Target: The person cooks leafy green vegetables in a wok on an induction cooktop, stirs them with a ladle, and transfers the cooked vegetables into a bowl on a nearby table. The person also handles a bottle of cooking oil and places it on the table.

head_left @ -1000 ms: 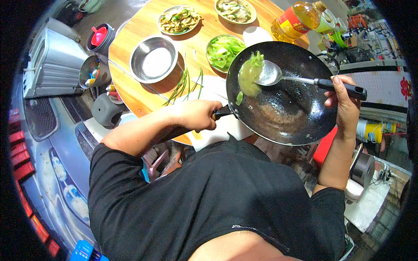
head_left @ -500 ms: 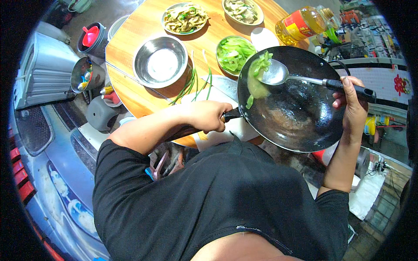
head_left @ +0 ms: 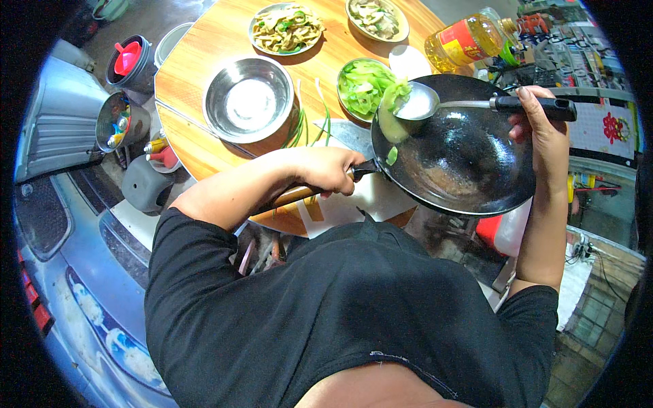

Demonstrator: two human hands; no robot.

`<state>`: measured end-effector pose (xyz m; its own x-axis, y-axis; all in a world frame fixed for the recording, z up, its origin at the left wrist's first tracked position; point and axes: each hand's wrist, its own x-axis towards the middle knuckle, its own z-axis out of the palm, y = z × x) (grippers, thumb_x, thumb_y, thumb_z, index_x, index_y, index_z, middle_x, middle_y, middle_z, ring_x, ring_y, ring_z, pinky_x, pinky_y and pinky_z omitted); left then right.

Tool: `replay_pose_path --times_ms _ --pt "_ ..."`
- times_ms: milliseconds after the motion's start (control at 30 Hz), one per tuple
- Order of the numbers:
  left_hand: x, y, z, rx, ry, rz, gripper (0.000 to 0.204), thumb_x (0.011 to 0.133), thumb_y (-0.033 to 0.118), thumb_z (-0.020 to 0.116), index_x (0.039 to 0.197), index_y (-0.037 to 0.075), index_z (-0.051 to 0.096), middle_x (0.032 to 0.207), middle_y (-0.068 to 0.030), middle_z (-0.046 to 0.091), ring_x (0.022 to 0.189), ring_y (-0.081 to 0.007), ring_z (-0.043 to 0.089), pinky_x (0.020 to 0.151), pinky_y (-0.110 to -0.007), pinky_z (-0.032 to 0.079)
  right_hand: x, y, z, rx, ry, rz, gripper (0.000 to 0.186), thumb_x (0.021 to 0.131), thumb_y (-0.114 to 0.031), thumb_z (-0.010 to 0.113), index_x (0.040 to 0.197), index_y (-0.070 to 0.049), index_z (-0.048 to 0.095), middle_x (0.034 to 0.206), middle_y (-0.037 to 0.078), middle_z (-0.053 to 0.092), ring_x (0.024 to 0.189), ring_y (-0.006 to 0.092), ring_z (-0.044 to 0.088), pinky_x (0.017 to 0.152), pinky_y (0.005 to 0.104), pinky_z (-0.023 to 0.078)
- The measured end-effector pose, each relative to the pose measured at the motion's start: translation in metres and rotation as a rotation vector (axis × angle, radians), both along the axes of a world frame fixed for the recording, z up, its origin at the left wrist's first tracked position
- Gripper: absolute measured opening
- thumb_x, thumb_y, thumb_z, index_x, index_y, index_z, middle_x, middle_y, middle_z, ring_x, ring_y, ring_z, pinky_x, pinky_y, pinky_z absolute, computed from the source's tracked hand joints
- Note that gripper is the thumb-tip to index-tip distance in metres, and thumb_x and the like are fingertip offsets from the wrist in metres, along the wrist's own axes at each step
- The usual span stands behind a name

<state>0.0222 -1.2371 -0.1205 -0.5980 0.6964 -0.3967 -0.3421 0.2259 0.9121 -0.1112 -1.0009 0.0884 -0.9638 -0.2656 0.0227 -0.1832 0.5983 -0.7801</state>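
Observation:
My left hand [head_left: 331, 170] is closed round the handle of a black wok [head_left: 469, 163], which is held tilted over the table's front edge. In my right hand [head_left: 542, 122] is the black grip of a steel ladle [head_left: 417, 102]. Its bowl rests at the wok's left rim against a small heap of sliced green vegetable in pale liquid [head_left: 392, 122]. One loose green piece lies lower on the wok wall. Just beyond that rim stands a plate of light green slices [head_left: 364, 85]; the rim and ladle overlap its near right side.
On the round wooden table [head_left: 183, 88] are a steel basin [head_left: 248, 98], green scallions [head_left: 299, 129], two plates of cooked food [head_left: 287, 28] [head_left: 377, 19], a white round plate [head_left: 409, 62] and an oil bottle [head_left: 469, 44]. Buckets [head_left: 132, 64] and a grey stool [head_left: 146, 183] stand left.
The wok's left rim has come nearer the plate of green slices. The ladle and vegetables have shifted slightly up and left, closer to the rim. Both hands keep their hold.

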Motion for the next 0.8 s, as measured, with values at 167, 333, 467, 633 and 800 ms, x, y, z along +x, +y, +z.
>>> replay_pose_path --times_ms 167,333,467,633,800 --pt "-0.005 -0.003 -0.009 0.104 -0.102 0.013 0.020 0.076 0.006 0.061 0.088 0.006 0.045 0.061 0.0001 0.048 0.050 -0.0107 0.052 0.045 -0.027 0.042 -0.013 -0.014 -0.002 0.023 -0.016 0.018 0.028 0.083 -0.032 0.071 0.094 -0.007 0.065 0.064 0.003 0.060 0.047 0.0080 0.055 0.044 0.0209 0.044" --pt "-0.010 -0.005 -0.015 0.129 -0.092 0.016 0.020 0.077 0.003 0.060 0.088 0.006 0.044 0.060 0.0004 0.048 0.047 -0.0104 0.052 0.042 -0.026 0.041 -0.018 -0.023 0.000 0.052 0.010 0.009 0.031 0.083 -0.034 0.071 0.096 -0.007 0.065 0.065 0.003 0.061 0.047 0.0080 0.055 0.043 0.0208 0.043" --pt "-0.012 -0.006 -0.020 0.171 -0.111 0.027 0.020 0.077 0.002 0.058 0.089 0.006 0.043 0.060 0.0004 0.047 0.047 -0.0106 0.051 0.042 -0.026 0.041 -0.021 -0.029 0.001 0.067 0.005 0.005 0.032 0.083 -0.034 0.071 0.097 -0.007 0.064 0.065 0.003 0.061 0.048 0.0079 0.055 0.044 0.0207 0.043" --pt "-0.011 -0.006 -0.023 0.171 -0.101 0.042 0.019 0.077 0.002 0.058 0.089 0.006 0.043 0.060 0.0007 0.047 0.046 -0.0106 0.051 0.042 -0.026 0.040 -0.028 -0.034 0.002 0.049 0.042 0.039 0.031 0.082 -0.033 0.072 0.097 -0.006 0.064 0.067 0.004 0.061 0.050 0.0078 0.056 0.045 0.0203 0.043" --pt "-0.013 -0.004 -0.025 0.177 -0.083 0.023 0.019 0.077 0.002 0.058 0.088 0.006 0.043 0.060 0.0006 0.047 0.047 -0.0106 0.051 0.042 -0.026 0.040 -0.031 -0.032 0.016 0.182 0.108 0.055 0.028 0.086 -0.036 0.067 0.096 -0.010 0.066 0.065 0.003 0.062 0.048 0.0069 0.056 0.042 0.0178 0.041"
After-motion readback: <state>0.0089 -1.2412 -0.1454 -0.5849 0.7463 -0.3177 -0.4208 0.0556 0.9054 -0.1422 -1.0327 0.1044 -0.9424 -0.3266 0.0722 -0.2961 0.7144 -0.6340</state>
